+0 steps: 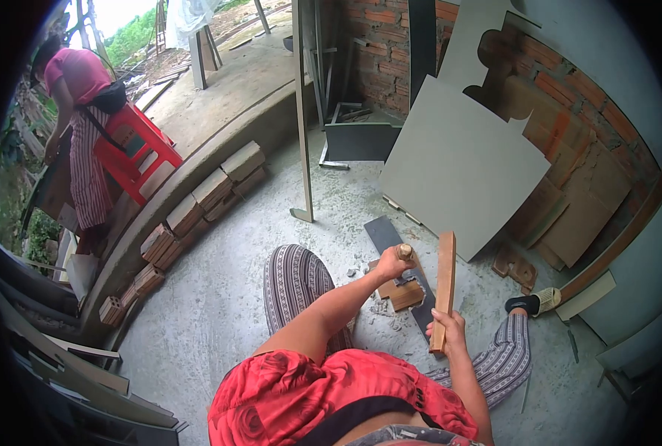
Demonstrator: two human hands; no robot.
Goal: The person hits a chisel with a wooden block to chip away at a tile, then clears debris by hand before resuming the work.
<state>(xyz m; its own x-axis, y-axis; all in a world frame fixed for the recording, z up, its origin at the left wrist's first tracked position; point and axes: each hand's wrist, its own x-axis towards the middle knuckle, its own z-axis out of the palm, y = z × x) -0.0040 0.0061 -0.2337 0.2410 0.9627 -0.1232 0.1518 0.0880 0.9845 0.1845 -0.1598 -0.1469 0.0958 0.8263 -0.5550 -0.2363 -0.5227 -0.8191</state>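
My left hand [394, 263] is closed round the rounded end of a wooden handle [405, 252], above a small wooden block [404, 295] on the floor. The rest of that tool is mostly hidden by my fingers. My right hand [451, 330] grips the lower end of a long wooden bar [445, 279], which stands slanted, its top pointing away from me. Beneath both lies a dark grey board [381, 232], with pale broken bits [381, 306] beside the block.
Large grey panels [457, 163] lean on the brick wall. A thin upright post [304, 149] stands ahead. Bricks [213, 187] line the ledge at the left. Another person [82, 82] sits on a red stool [139, 149]. A brown wooden piece [515, 267] lies near my foot.
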